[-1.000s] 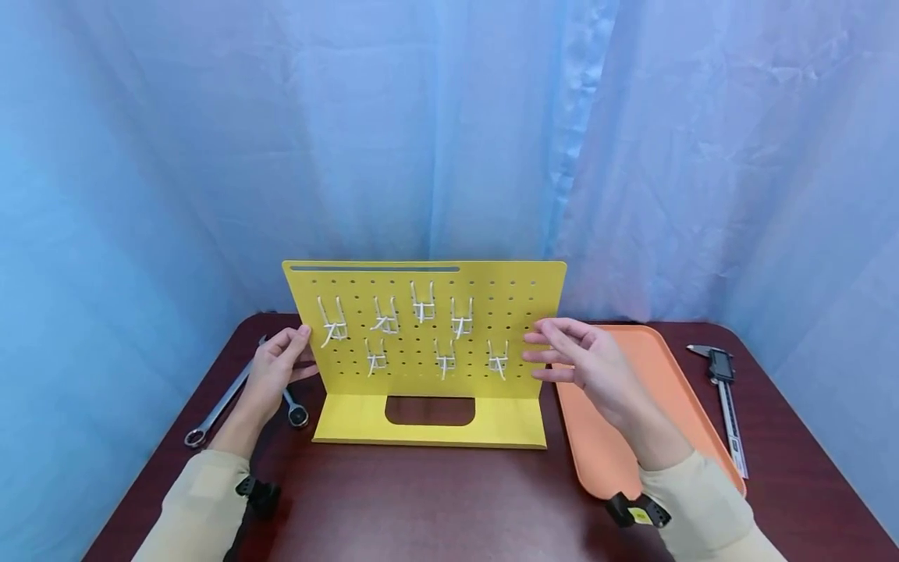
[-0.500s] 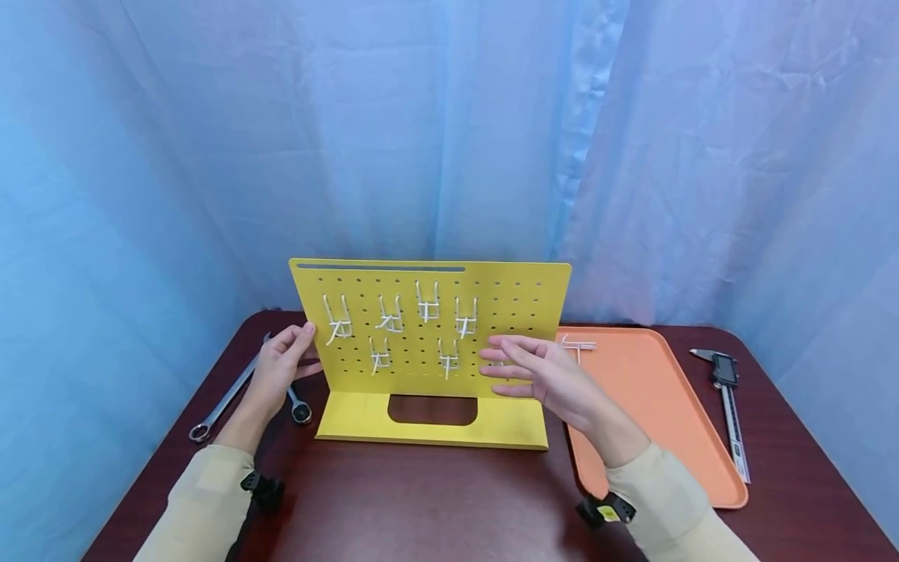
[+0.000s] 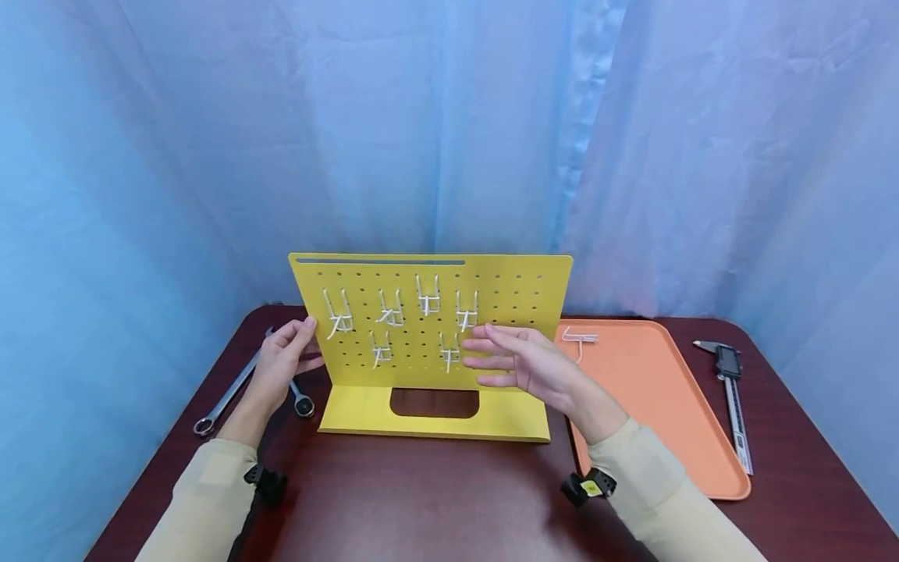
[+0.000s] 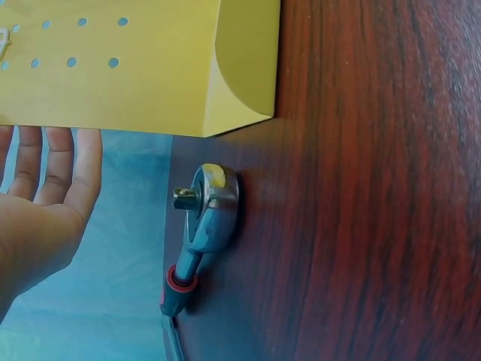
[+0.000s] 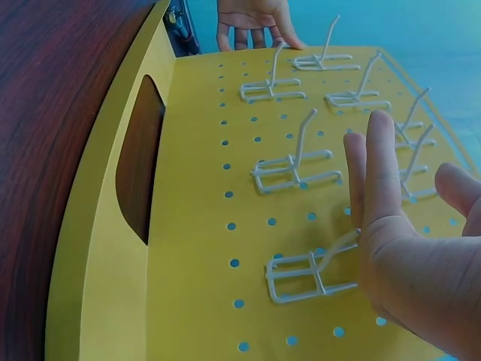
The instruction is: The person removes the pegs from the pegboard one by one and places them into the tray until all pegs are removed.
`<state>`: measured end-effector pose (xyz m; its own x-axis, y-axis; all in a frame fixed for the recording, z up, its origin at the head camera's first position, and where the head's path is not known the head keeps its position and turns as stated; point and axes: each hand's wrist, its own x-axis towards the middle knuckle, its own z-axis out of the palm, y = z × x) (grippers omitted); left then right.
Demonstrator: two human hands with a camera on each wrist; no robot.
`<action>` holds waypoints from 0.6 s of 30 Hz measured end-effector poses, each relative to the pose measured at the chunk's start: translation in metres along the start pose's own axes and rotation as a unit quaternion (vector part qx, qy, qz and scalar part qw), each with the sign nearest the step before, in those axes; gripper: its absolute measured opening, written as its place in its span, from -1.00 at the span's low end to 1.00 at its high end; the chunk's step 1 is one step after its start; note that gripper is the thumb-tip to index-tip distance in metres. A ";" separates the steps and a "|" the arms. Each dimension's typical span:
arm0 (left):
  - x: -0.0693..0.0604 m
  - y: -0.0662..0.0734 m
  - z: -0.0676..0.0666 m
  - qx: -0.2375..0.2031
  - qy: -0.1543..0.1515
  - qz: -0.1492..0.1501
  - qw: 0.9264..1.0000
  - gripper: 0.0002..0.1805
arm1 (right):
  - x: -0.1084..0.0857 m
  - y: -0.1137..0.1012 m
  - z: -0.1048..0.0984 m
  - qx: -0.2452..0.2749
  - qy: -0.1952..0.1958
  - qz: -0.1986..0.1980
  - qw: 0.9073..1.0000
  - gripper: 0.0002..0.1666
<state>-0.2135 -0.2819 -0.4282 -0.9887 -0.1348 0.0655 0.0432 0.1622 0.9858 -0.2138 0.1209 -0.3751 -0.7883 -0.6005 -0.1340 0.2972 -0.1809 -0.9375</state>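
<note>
A yellow pegboard (image 3: 414, 378) stands upright on its base, with several white wire hooks in its holes, such as the lower middle hook (image 3: 450, 357). My left hand (image 3: 279, 363) holds the board's left edge, thumb in front and fingers behind. In front of the board's right half is my right hand (image 3: 530, 363), fingers spread and holding nothing. It hides one hook in the head view. That lower hook (image 5: 312, 274) appears in the right wrist view beside the hand, partly covered by it; I cannot tell whether they touch.
An orange tray (image 3: 660, 390) lies to the right, a loose white hook (image 3: 580, 339) on it. Beyond it are digital calipers (image 3: 732, 398). Left of the board lie a combination wrench (image 3: 228, 396) and a ratchet wrench (image 4: 214, 214).
My right hand has moved left from the board's right edge to in front of its right half, uncovering the loose hook on the tray. My left hand stays at the left edge.
</note>
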 end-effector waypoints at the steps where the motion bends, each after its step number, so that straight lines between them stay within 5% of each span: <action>1: 0.001 0.000 0.001 -0.004 -0.001 0.001 1.000 -0.46 | 0.001 -0.001 0.000 -0.001 0.000 -0.001 1.000 -0.32; 12: 0.005 0.003 0.004 -0.007 -0.003 0.004 1.000 -0.45 | 0.011 -0.009 0.005 0.013 -0.004 -0.007 1.000 -0.45; 18: 0.002 0.001 0.002 0.002 0.002 -0.004 1.000 -0.46 | 0.016 -0.007 0.013 0.007 -0.021 0.000 1.000 -0.34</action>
<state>-0.2155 -0.2805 -0.4275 -0.9884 -0.1398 0.0586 0.0350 0.1660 0.9855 -0.2215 0.1032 -0.3662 -0.7651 -0.6325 -0.1211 0.3051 -0.1905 -0.9331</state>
